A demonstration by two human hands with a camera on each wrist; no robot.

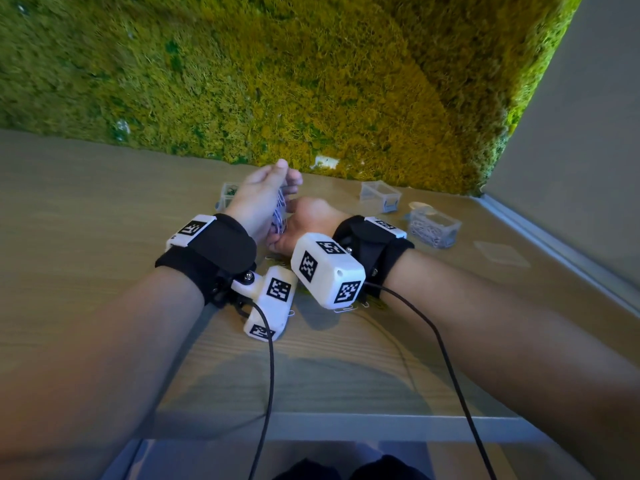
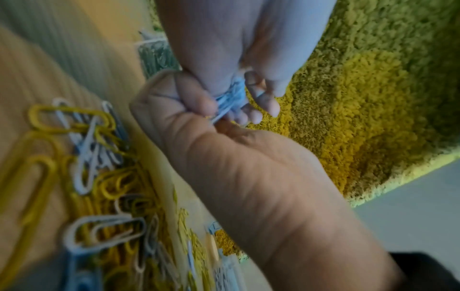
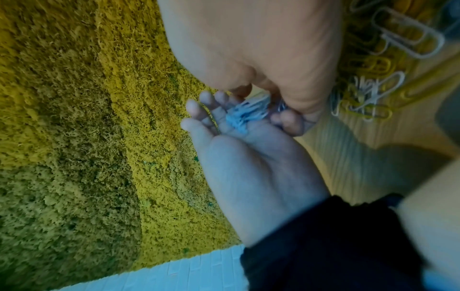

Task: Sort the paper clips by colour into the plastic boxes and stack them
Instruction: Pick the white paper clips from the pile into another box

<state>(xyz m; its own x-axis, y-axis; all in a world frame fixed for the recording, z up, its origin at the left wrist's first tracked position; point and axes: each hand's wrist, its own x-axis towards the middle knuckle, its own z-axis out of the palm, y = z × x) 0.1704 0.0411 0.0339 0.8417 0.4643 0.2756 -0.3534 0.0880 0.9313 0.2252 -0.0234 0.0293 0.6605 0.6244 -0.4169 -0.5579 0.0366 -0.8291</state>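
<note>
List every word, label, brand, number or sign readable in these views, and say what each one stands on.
None: no words, brands or numbers are readable in any view.
Black-and-white square code markers, patterns and not text, stand on the left wrist camera and the right wrist camera.
The plastic boxes bear no legible label.
Both wrist views are blurred and show no print.

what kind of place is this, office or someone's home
Hard to say for sure; it looks like an office or studio nook. A wood-grain desk stands against a decorative moss wall, with small clear plastic boxes and loose paper clips on it.
</note>
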